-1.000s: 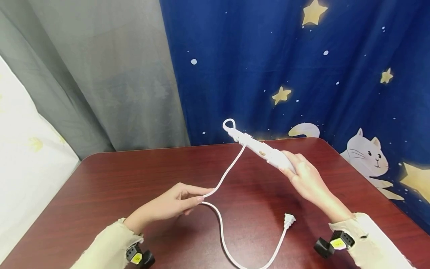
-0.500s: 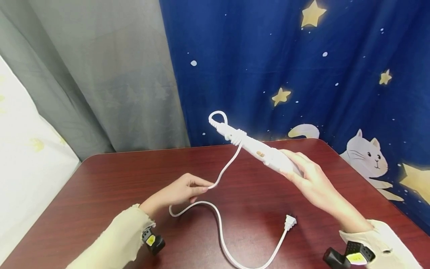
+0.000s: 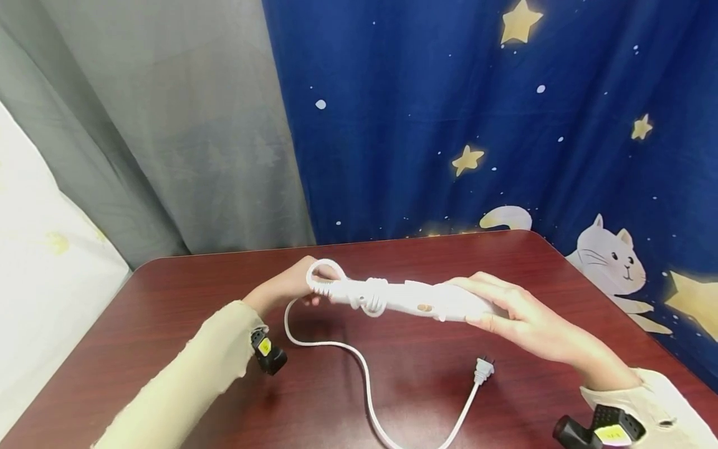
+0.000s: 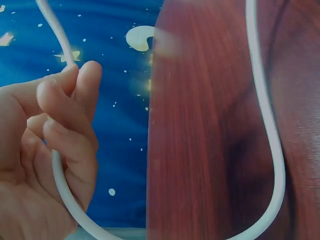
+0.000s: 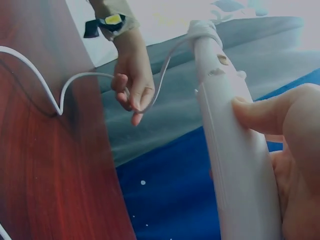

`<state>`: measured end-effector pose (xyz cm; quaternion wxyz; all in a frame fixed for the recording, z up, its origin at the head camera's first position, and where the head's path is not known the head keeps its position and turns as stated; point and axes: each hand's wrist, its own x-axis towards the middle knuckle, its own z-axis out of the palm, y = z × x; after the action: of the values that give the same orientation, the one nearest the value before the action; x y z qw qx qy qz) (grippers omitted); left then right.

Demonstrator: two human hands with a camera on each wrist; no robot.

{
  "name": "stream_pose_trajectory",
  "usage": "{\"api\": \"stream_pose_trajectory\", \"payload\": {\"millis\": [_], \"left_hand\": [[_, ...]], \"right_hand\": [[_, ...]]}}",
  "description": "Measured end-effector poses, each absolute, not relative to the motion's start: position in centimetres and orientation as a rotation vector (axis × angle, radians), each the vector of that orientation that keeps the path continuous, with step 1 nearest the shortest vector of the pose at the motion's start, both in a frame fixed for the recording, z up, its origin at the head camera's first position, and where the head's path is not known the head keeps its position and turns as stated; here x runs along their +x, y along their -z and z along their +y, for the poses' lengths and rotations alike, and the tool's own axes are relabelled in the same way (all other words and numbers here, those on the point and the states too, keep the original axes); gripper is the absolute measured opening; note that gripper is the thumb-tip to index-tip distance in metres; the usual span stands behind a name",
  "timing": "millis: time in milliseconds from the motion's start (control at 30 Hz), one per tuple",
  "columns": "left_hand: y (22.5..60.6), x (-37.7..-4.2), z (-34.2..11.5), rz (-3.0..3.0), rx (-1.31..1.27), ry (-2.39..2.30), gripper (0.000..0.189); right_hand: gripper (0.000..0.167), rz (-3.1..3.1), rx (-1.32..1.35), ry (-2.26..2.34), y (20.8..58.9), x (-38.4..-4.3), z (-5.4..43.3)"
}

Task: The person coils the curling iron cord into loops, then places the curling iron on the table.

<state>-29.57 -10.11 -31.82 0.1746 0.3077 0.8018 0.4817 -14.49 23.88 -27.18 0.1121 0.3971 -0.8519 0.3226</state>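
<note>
My right hand grips a white hair straightener by its wide end, thumb on the near side. The tool is held above the table, nearly level, its cord end pointing left. Several turns of white cord wrap round that narrow end, and a loop sticks out past it. My left hand pinches the cord between thumb and index finger, with the other fingers curled around it. In the head view this hand is partly hidden behind the cord loop. The loose cord runs down to a two-prong plug.
A dark red-brown table lies under both hands. Behind it hang a grey curtain and a blue star-patterned curtain. White cloth covers the left side. The plug lies on the table at right of centre.
My left hand has moved up and away from me along the cord, to behind the straightener's cord end. That end has swung left and down, so the tool lies nearly level.
</note>
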Motion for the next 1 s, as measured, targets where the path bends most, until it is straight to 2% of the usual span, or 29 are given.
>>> {"api": "stream_pose_trajectory", "payload": {"millis": [100,300,500,700,1000], "left_hand": [[31.6,-30.0,-9.8,2.291,0.865,-1.341,0.022],[30.3,-30.0,-9.3,2.38,0.694,-1.311,0.02],[28.6,-29.5,-8.9,2.501,0.743,-1.278,0.016],[26.6,-27.9,-8.4,2.546,0.827,-1.303,0.015],[24.3,-23.9,-7.5,2.533,0.825,-1.371,0.011]], "right_hand": [[0.048,-2.495,1.246,-0.863,27.4,-14.6,23.6],[0.044,-2.502,1.355,-0.69,27.7,-14.9,23.1],[0.041,-2.594,1.4,-0.514,28.0,-15.2,23.0],[0.042,-2.746,1.33,-0.367,28.4,-15.4,22.5],[0.038,-2.853,1.039,-0.175,28.8,-15.7,22.2]]}}
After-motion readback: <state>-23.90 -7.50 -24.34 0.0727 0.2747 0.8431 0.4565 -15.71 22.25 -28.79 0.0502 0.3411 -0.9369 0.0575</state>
